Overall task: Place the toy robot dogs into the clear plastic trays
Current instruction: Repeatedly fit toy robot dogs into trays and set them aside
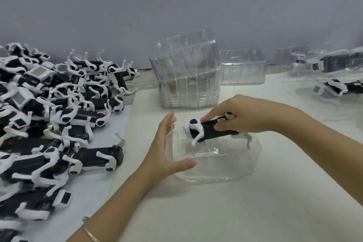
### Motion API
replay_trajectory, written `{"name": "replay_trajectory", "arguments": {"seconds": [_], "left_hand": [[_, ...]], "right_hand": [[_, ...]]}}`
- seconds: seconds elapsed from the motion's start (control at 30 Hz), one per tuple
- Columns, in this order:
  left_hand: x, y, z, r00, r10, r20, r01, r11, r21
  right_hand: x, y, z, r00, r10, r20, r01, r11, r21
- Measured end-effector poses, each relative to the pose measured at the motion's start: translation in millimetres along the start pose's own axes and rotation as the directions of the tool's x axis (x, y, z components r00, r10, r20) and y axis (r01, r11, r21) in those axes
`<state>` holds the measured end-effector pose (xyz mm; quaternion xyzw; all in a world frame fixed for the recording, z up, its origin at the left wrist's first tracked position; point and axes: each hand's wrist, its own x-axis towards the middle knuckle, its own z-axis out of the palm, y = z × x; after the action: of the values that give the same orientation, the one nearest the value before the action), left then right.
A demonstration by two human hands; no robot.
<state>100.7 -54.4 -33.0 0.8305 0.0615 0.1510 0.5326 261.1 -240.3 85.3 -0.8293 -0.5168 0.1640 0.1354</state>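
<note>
Risk, judged: the dog's thin white legs could catch on the tray rim if it goes down tilted. The light tray could also skid or tip if the bracing hand slackens. The dog looks angled, head end lower, so a snag seems the likelier fault.

Nearest: left wrist with bracelet (91, 234), over the white table (235, 212).

Left hand (167, 151): fingers straight and spread, holding nothing. The thumb lies on the near rim of the clear tray (216, 177) and the fingers lie along its left wall, steadying it.

Right hand (241, 116): fingers curled round the black body of the toy robot dog (208, 129), gripping from above. The dog is over the tray's opening with its legs dipping inside; I cannot tell whether it is seated.

Left of the tray: heap of loose dogs (59, 114).

Behind: stack of nested trays (188, 80), with a single tray (243, 68) just beside it.

Far right: filled trays (330, 65), partly blurred.
</note>
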Motion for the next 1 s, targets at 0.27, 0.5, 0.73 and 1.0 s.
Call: {"name": "replay_trajectory", "arguments": {"seconds": [0.27, 0.5, 0.73, 1.0], "left_hand": [[0, 0, 0, 0.998, -0.044, 0.040, 0.043, 0.999, 0.022], [3, -1, 0, 0.998, -0.052, 0.017, 0.052, 0.999, 0.000], [6, 6, 3, 0.993, -0.117, 0.025, 0.119, 0.985, -0.122], [33, 38, 19, 0.920, -0.381, 0.089, 0.376, 0.798, -0.471]], "right_hand": [[12, 6, 14, 0.995, -0.085, -0.055, 0.081, 0.994, -0.069], [11, 25, 42, 0.935, -0.302, -0.184, 0.231, 0.916, -0.328], [-2, 29, 33, 0.886, -0.035, -0.463, 0.126, 0.978, 0.166], [-30, 37, 70, 0.897, 0.434, -0.080, -0.135, 0.443, 0.886]]}}
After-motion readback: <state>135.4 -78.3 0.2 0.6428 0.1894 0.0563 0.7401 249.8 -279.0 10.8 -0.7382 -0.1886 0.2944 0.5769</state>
